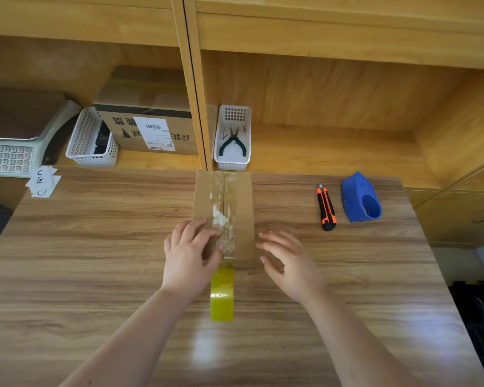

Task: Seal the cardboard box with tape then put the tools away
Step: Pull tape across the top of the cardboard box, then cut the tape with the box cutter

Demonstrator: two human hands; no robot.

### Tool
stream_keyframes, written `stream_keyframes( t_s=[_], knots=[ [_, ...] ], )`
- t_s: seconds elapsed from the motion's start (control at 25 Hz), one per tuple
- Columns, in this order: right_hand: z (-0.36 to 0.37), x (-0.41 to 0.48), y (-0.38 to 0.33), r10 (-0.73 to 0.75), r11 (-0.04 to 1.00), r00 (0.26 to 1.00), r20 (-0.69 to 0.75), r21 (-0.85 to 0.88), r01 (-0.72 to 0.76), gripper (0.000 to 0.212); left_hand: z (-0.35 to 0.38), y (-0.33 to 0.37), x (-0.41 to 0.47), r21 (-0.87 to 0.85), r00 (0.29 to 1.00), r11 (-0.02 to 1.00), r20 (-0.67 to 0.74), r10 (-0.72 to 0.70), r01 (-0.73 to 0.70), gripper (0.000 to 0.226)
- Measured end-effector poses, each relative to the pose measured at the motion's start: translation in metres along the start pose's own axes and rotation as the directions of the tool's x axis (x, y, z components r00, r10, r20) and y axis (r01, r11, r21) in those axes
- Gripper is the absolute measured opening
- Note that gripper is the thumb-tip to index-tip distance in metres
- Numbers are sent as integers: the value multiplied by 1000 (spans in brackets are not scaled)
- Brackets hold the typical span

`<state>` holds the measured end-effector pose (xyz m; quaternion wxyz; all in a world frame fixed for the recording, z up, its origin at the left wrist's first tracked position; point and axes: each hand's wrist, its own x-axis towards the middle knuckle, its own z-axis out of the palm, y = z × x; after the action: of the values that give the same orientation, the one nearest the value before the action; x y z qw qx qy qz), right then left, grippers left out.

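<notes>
Because the strip of clear tape runs lengthwise down the centre seam of the cardboard box, the relation that governs the coming move is the line from the box's near edge to the tape roll. The box lies flat on the wooden table, its long axis pointing away from the person. The yellow-green roll stands on edge just nearer the person, on the same axis, and appears joined to the applied strip.

The left hand rests on the near left part of the box top, fingers loosely spread, fingertips pressing the tape at the seam; it pinches nothing. The right hand hovers open at the box's near right corner, fingers extended and empty; whether it touches the cardboard cannot be told.

The utility knife lies well to the right of the box, its long axis roughly parallel to the seam, with the blue tape dispenser just beyond it. The right hand is the nearer to both. Judgement: the strip probably still needs cutting from the roll, which would suit the right hand reaching rightward while the left holds the tape down. The white basket with pliers stands just behind the box's far edge.
</notes>
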<state>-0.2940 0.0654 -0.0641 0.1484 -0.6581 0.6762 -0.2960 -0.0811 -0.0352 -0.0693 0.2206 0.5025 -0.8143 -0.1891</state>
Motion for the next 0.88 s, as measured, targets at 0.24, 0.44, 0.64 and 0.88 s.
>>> stream_keyframes(
  t_s=[0.24, 0.44, 0.64, 0.88],
  knots=[
    [-19, -3, 67, 248, 969, 967, -53, 32, -246, 33, 11, -1, -10, -286, 981, 940, 9, -194, 189, 39],
    [-23, 11, 145, 631, 775, 775, 21, -34, -631, 47, 12, -4, -11, -426, 976, 879, 51, -212, 213, 44],
    [-14, 20, 187, 771, 637, 617, 158, -173, -751, 68, 12, -8, -17, -626, 951, 722, 123, -283, 296, 75],
    [-3, -1, 170, 745, 659, 664, 57, -211, -722, 61, 8, -11, -18, -735, 858, 472, 300, -417, 487, 95]
  ],
)
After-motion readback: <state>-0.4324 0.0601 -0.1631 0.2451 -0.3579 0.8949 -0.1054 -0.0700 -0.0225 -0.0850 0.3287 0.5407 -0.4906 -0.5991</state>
